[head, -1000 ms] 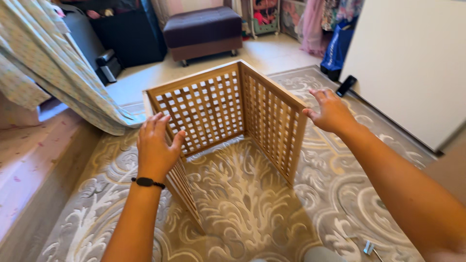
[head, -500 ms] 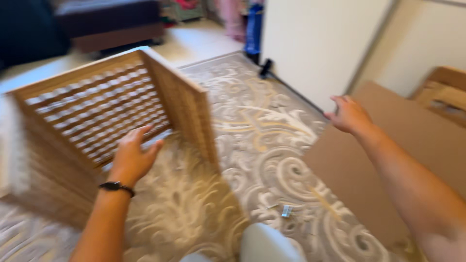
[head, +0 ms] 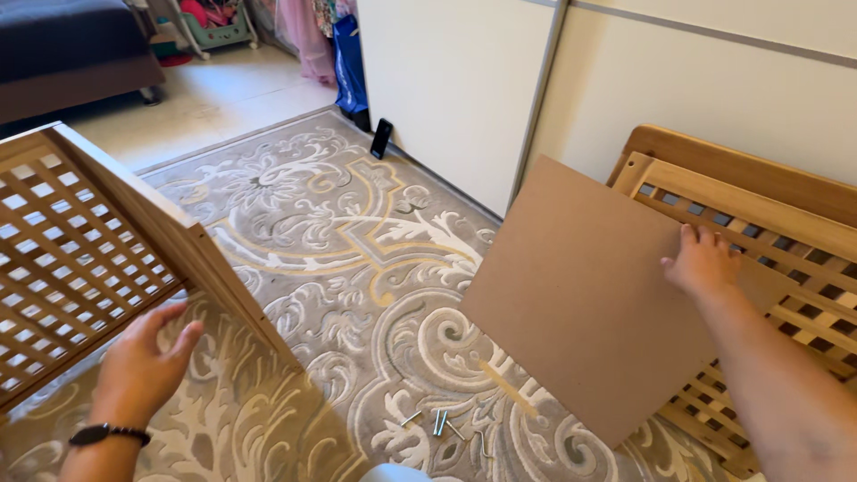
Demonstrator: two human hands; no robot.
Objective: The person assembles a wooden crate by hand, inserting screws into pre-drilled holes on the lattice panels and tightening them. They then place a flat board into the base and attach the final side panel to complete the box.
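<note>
one brown board [head: 580, 295] under right hand [head: 705, 263]; left hand [head: 143, 366] beside lattice frame [head: 80, 259]

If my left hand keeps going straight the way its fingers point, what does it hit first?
Most likely the slatted wooden lattice frame: the left hand points up toward its lower edge, close by. Whether it touches already is unclear.

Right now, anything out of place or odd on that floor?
Loose metal hardware and a thin wooden stick lie scattered on the carpet by the brown board. A dark flat object leans against the wall.
</note>
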